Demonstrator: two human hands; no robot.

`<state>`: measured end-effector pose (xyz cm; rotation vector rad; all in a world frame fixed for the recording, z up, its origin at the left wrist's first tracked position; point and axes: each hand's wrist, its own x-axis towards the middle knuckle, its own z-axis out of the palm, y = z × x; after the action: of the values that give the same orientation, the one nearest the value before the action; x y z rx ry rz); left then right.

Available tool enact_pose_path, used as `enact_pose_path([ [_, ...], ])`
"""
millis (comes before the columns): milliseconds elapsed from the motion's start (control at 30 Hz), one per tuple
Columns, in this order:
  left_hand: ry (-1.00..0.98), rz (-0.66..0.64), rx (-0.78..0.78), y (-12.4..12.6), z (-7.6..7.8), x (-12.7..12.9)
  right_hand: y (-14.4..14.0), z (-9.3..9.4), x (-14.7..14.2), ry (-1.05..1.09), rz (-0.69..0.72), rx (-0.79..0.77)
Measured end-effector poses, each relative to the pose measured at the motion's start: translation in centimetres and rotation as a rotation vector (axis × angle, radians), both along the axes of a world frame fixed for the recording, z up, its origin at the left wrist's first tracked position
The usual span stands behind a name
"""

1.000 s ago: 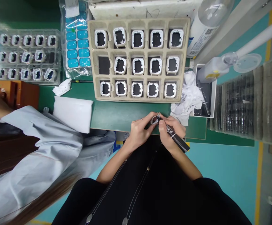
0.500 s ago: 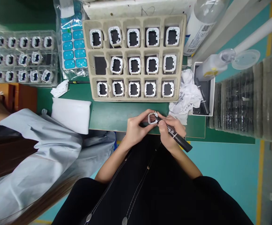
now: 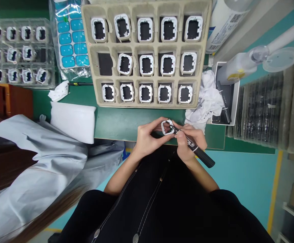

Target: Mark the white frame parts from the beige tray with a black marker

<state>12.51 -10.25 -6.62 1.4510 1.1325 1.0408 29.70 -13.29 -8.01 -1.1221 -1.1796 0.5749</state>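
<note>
1. Right hand: fingers clamped around a black marker, its long axis slanting up-left to the right side of a white frame.
2. Left hand: fingers pinching that frame, just left of the right hand.
3. Beyond, on the worktop: pulp tray of similar frames.

Bare forearms angled inward, left hand curved in a pinch, right hand in a writing grip
</note>
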Motion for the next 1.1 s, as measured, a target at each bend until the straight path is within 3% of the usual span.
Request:
enact_pose_path([
  [233, 0.030, 0.007, 0.045, -0.1, -0.1, 0.0, -0.2, 0.3, 0.0, -0.066, -0.037, -0.102],
  [800, -0.028, 0.023, 0.029, -0.3, -0.6, 0.0, 0.5, 0.2, -0.4, -0.017, -0.141, 0.049],
  [867, -0.023, 0.028, 0.068, -0.2, 0.1, -0.5, 1.0, 0.0, -0.5, 0.021, -0.205, 0.089],
  [967, 0.032, 0.015, 0.274, 1.0, 2.0, -2.4, 1.8, -0.2, -0.6, 0.082, -0.289, 0.181],
  [1033, 0.118, 0.046, 0.455, 3.0, 3.8, -4.4, 2.1, -0.3, -0.6, 0.109, -0.281, 0.203],
  [1100, 0.254, 0.159, 0.596, 5.7, 5.6, -6.8, 1.9, -0.4, -0.3, 0.116, -0.238, 0.163],
])
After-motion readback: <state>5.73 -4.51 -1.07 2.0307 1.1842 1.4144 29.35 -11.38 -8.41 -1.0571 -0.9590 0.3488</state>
